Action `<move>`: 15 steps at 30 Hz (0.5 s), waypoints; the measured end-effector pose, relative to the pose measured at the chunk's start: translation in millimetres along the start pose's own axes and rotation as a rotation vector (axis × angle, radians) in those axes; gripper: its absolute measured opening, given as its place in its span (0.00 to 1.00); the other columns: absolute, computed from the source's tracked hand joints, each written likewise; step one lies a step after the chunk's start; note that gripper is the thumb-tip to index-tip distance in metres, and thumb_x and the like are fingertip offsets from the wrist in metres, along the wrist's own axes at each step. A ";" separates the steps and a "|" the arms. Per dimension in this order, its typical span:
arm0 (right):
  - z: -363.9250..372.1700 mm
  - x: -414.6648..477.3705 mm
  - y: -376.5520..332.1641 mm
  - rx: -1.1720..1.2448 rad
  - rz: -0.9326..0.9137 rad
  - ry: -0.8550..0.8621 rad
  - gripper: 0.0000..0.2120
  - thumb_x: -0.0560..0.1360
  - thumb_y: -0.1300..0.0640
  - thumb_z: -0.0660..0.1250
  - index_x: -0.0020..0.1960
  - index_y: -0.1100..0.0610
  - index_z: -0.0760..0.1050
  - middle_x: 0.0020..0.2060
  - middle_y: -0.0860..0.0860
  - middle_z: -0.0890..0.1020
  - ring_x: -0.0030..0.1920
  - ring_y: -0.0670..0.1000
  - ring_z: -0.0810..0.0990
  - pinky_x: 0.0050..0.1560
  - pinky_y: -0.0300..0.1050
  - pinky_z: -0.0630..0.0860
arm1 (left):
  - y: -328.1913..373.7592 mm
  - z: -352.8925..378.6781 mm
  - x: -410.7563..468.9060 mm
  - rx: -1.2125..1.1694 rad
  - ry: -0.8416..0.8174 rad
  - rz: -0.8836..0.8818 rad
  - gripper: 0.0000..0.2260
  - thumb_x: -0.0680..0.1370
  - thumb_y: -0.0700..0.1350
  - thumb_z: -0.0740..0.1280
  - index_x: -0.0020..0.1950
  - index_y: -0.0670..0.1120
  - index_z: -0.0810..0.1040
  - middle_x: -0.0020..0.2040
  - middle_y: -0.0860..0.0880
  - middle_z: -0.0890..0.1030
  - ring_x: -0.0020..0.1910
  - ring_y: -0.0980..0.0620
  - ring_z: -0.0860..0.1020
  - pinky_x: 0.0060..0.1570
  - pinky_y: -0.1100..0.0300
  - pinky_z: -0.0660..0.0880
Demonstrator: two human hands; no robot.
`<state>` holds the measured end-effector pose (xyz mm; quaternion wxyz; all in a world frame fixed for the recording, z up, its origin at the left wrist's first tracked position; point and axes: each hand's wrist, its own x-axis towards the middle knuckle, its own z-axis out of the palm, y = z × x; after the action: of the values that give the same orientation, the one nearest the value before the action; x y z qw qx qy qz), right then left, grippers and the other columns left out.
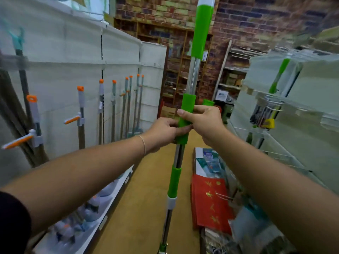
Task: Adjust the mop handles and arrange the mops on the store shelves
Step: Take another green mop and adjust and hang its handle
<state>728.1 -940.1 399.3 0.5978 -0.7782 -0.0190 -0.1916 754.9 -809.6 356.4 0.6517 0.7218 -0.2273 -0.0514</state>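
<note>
Far to the left of the mop handle (194,74), a row of orange-capped mops (80,114) leans against a white panelled shelf back (60,57), their poles dull metal with pale plastic grips and side levers.

Closer to the mop handle, my left hand (163,132) reaches in from the left, its fingers curled round the lower part of the middle green sleeve (186,107).

The mop handle stands directly ahead of both hands in the aisle. Its long axis is close to upright and its top tips a little to the right. It is a shiny steel tube broken up by smooth, matte green plastic sleeves, with a white collar (172,202) low down.

My right hand (206,121) comes from the right and grips the same sleeve just above the left, its thumb laid across the front. Both hands sit on the pole, so neither has to reach. I judge the next move to be a twist or slide along that upright axis.

Right of the mop handle and low, red packets (211,202) lie at the floor edge. Further right, another green-gripped pole (278,76) hangs among blurred clear-wrapped shelves.
</note>
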 end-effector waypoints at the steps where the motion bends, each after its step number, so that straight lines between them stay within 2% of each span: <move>1: 2.5 15.5 2.5 -0.002 0.003 0.005 0.05 0.70 0.58 0.77 0.44 0.52 0.82 0.38 0.47 0.87 0.41 0.44 0.86 0.41 0.40 0.82 | -2.6 -7.1 18.7 0.008 -0.026 -0.001 0.05 0.75 0.47 0.73 0.49 0.47 0.82 0.48 0.47 0.85 0.49 0.49 0.84 0.43 0.58 0.81; 4: 6.8 47.9 11.0 -0.012 -0.004 0.018 0.05 0.71 0.58 0.77 0.44 0.52 0.82 0.37 0.46 0.86 0.37 0.40 0.84 0.36 0.35 0.79 | -6.0 -22.6 58.5 0.049 -0.084 0.006 0.04 0.74 0.46 0.73 0.48 0.48 0.82 0.46 0.50 0.85 0.46 0.53 0.84 0.39 0.62 0.80; 7: 12.9 81.1 21.7 -0.021 -0.001 0.052 0.08 0.71 0.58 0.77 0.48 0.55 0.82 0.38 0.47 0.86 0.38 0.41 0.85 0.34 0.34 0.78 | -12.7 -34.5 97.3 0.063 -0.135 0.006 0.05 0.74 0.45 0.74 0.48 0.48 0.82 0.46 0.51 0.85 0.47 0.53 0.84 0.41 0.62 0.80; 10: 17.0 113.6 33.7 -0.040 0.008 0.062 0.08 0.70 0.58 0.78 0.49 0.55 0.83 0.40 0.48 0.86 0.43 0.46 0.85 0.38 0.39 0.80 | -23.7 -41.4 128.2 0.036 -0.151 0.009 0.07 0.75 0.45 0.73 0.51 0.45 0.82 0.49 0.48 0.85 0.49 0.51 0.84 0.44 0.58 0.82; 13: 21.7 145.1 47.0 -0.045 0.004 0.069 0.06 0.70 0.58 0.77 0.45 0.52 0.82 0.39 0.47 0.86 0.43 0.46 0.85 0.41 0.40 0.81 | -35.4 -50.7 159.5 0.019 -0.154 0.010 0.07 0.75 0.45 0.73 0.51 0.45 0.82 0.51 0.46 0.85 0.51 0.49 0.83 0.50 0.52 0.82; 15: 24.1 167.0 58.3 -0.047 -0.006 0.079 0.06 0.70 0.58 0.77 0.46 0.52 0.82 0.41 0.48 0.87 0.46 0.49 0.86 0.44 0.44 0.83 | -41.4 -58.9 181.8 0.035 -0.147 0.002 0.10 0.75 0.46 0.73 0.54 0.44 0.81 0.52 0.46 0.84 0.52 0.49 0.83 0.52 0.51 0.82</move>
<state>904.4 -967.3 393.9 0.5789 -0.7839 0.0066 -0.2243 949.6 -825.4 365.4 0.6206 0.7271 -0.2760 -0.0995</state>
